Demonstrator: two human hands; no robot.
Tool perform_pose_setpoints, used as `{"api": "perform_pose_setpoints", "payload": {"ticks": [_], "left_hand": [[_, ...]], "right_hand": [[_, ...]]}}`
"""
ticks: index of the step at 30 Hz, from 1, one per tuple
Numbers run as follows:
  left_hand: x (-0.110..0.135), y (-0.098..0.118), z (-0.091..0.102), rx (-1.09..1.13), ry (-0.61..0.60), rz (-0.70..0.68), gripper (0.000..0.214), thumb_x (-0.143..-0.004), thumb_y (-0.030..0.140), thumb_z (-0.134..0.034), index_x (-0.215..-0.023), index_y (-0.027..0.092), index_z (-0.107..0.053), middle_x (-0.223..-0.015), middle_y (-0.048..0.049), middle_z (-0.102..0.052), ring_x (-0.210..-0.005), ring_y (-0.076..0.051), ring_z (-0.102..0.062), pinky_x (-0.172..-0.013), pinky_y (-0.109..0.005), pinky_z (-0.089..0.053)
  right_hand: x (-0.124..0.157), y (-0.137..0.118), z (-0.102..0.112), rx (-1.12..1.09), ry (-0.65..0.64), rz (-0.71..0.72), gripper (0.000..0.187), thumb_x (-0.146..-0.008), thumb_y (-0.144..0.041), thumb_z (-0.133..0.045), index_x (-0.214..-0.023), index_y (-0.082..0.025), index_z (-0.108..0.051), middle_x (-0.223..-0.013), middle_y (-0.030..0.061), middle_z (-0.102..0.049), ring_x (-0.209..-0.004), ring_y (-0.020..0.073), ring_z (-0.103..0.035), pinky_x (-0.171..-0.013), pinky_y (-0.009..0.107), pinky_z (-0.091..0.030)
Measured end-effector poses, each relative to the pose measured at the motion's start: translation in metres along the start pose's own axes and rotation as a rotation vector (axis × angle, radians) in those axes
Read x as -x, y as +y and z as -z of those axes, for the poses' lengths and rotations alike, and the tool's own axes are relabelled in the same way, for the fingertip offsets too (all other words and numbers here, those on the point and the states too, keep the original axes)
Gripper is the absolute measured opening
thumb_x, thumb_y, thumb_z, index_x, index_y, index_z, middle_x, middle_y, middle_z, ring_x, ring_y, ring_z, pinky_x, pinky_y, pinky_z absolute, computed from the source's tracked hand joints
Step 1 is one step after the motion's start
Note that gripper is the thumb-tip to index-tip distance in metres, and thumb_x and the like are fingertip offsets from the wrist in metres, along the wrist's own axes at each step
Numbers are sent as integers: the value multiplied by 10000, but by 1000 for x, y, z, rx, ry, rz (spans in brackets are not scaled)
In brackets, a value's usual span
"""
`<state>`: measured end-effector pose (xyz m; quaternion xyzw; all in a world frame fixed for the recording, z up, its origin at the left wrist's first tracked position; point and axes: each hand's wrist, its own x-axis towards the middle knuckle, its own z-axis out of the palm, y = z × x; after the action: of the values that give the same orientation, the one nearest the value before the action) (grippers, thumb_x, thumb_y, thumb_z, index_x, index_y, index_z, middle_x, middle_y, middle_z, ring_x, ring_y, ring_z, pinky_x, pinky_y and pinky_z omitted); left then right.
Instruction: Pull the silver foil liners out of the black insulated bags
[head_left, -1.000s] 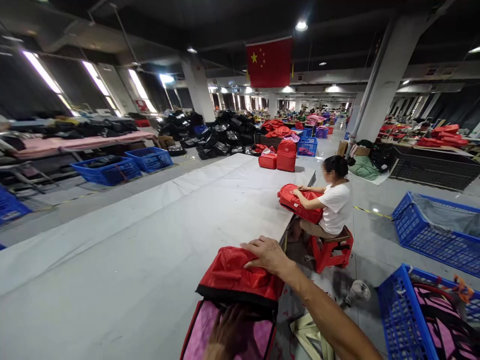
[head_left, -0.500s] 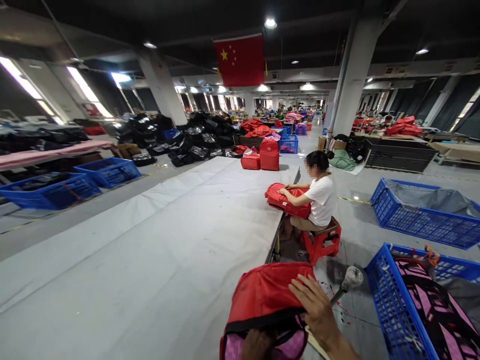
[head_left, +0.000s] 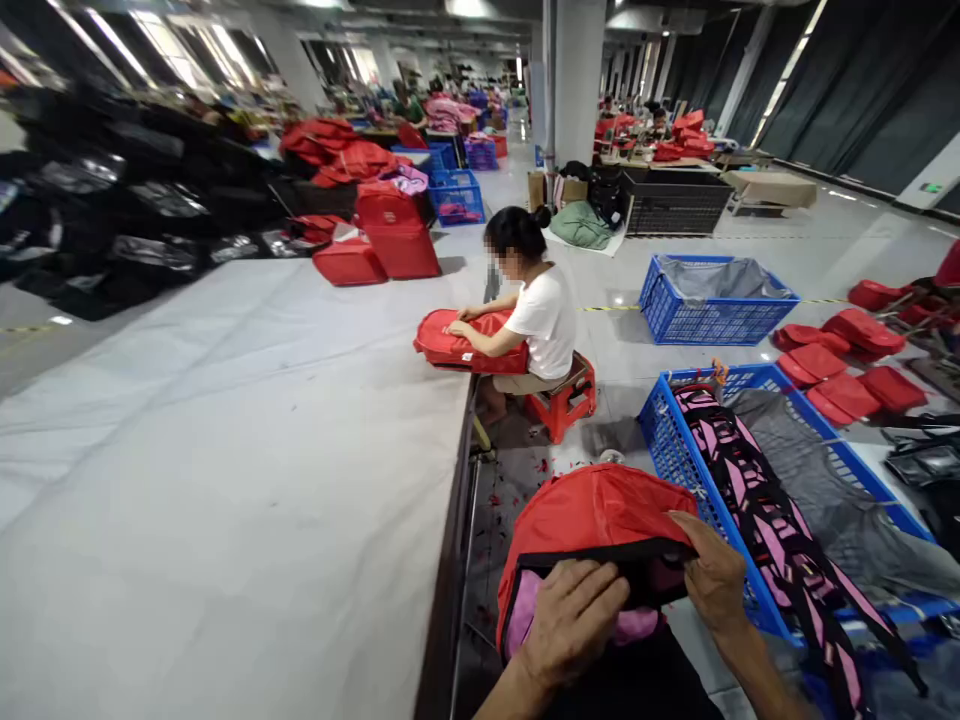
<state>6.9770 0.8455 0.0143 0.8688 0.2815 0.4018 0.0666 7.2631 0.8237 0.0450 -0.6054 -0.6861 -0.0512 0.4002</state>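
A red bag (head_left: 600,510) with black edging and a pink lining hangs just off the table's side, in front of my body, its mouth facing me. My left hand (head_left: 574,620) is at the near side of the mouth, fingers curled over the black edge. On the other side my right hand (head_left: 712,575) pinches the red rim, thumb and fingers closed on the fabric. The inside of the bag is mostly dark and hidden behind the left hand.
A white-covered table (head_left: 225,480) spans the left. A co-worker (head_left: 544,320) sits on a red stool (head_left: 566,400), hands on a red backpack (head_left: 450,340). Beside me, a blue crate (head_left: 667,435) holds pink-and-black pieces (head_left: 757,500). Red bags (head_left: 847,380) lie on the floor.
The view has swung right and down. The red bag has moved off the table edge toward my body. My left hand has come out of the bag's mouth onto its edge.
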Motion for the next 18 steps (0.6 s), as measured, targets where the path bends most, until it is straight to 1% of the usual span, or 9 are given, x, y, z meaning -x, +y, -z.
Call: {"api": "perform_pose_setpoints", "payload": {"ticks": [2, 4, 6, 8, 10, 13, 14, 16, 18], "left_hand": [[-31, -23, -10, -64, 38, 59, 583, -1030, 237, -766, -1604, 293, -678, -1427, -120, -839, -1405, -326, -731, -1231, -508, -559], [-56, -54, -32, -78, 15, 131, 684, -1033, 241, -675, -1710, 261, -585, -1579, -153, -756, -1525, -350, -650, -1296, -551, -503], [-73, -87, -56, -34, -8, 165, 767, -989, 218, -580, -1755, 237, -537, -1615, -155, -734, -1509, -346, -658, -1261, -529, -529], [-83, -116, -76, 9, -17, 179, 773, -947, 249, -559, -1718, 226, -590, -1481, -157, -809, -1341, -340, -748, -1137, -483, -594], [-90, -140, -88, 40, -1, 214, 672, -941, 320, -570, -1588, 198, -710, -1244, -165, -870, -1077, -324, -804, -968, -441, -628], [-105, -166, -94, 198, 24, 332, 448, -953, 426, -572, -1217, 197, -852, -919, -123, -853, -766, -283, -764, -747, -378, -611], [-111, -173, -94, 291, -11, 411, 394, -948, 450, -572, -1074, 211, -859, -829, -98, -829, -700, -273, -739, -699, -365, -596], [-127, -186, -96, 475, -121, 643, 364, -909, 499, -590, -824, 231, -820, -693, -59, -761, -632, -268, -691, -653, -360, -569], [-142, -196, -98, 584, -190, 916, 395, -826, 574, -634, -676, 236, -772, -678, -61, -741, -686, -295, -692, -709, -391, -585]], "right_hand": [[-2, 17, -1, 68, 19, -31, 417, -1056, -217, -486, -1317, -219, -812, -1187, 120, -889, -1072, 308, -880, -931, 465, -754], [-5, 33, -9, 101, 16, -62, 383, -1037, -194, -519, -1282, -227, -812, -1146, 106, -895, -1011, 301, -886, -879, 438, -759], [-10, 47, -22, 86, -12, -103, 336, -1036, -181, -552, -1232, -228, -821, -1088, 89, -898, -939, 279, -886, -829, 391, -750], [-21, 58, -38, 42, -64, -161, 295, -1057, -200, -572, -1187, -231, -835, -1027, 80, -896, -871, 262, -876, -775, 355, -723], [-40, 68, -54, -2, -143, -233, 255, -1082, -258, -602, -1133, -238, -851, -968, 80, -890, -831, 261, -862, -740, 341, -686], [-83, 83, -77, -80, -322, -378, 224, -1074, -370, -678, -1014, -250, -858, -889, 65, -865, -810, 252, -825, -733, 314, -601], [-99, 89, -85, -129, -396, -421, 253, -1066, -410, -695, -944, -245, -843, -835, 45, -835, -779, 236, -792, -724, 300, -559], [-130, 104, -104, -274, -539, -495, 401, -1040, -517, -718, -776, -220, -764, -680, -12, -690, -675, 183, -657, -682, 280, -456], [-155, 121, -127, -469, -671, -568, 555, -993, -637, -738, -663, -198, -659, -603, -47, -510, -621, 136, -489, -639, 277, -365]]}}
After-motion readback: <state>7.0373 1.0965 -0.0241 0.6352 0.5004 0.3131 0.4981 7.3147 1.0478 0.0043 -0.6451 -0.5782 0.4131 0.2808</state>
